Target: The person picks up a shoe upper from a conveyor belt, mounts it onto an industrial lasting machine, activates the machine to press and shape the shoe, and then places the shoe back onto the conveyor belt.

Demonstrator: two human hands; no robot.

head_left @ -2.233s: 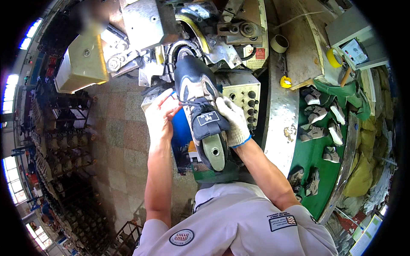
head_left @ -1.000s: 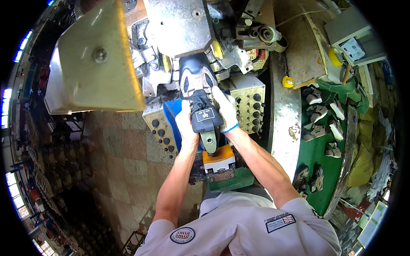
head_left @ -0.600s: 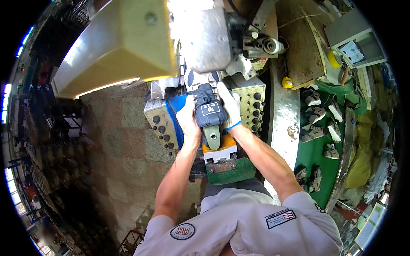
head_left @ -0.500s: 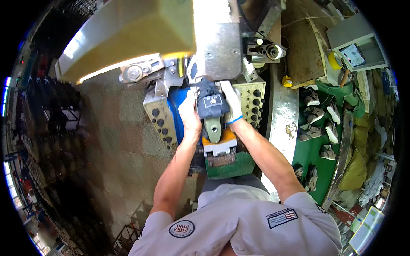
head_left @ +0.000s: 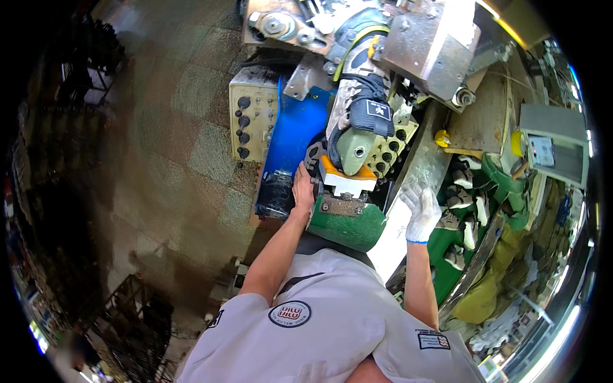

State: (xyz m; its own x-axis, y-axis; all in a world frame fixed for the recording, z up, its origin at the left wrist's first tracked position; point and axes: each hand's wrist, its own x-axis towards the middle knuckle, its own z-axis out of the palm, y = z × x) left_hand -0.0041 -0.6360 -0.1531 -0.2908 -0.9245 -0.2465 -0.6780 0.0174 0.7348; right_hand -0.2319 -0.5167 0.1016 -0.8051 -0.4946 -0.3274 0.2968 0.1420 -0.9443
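A shoe upper (head_left: 343, 105) in light and dark tones, with dark laces and a dark padded tongue (head_left: 371, 118), is stretched over a green shoe last (head_left: 355, 152). Its front end reaches in among the metal parts of a machine (head_left: 424, 48). The last's holed end lies over an orange-and-white support (head_left: 348, 180). My left hand (head_left: 303, 188) rests at the support's left side, fingers extended beside a dark metal piece (head_left: 313, 156); some fingertips are hidden. My right hand (head_left: 421, 214), in a white glove, is off the shoe, loosely open and empty above the metal ledge.
Control boxes with black knobs (head_left: 244, 121) flank a blue panel (head_left: 300, 127). On the right, several shoes (head_left: 456, 195) lie on a green surface beside the metal ledge (head_left: 415, 166). A grey open-fronted box (head_left: 554, 143) and yellow tape roll (head_left: 517, 143) stand farther right.
Both hands have let go of the shoe, which now sits in the machine. My left hand moved down to the support's side; my right hand drew back to the right. The view has turned.
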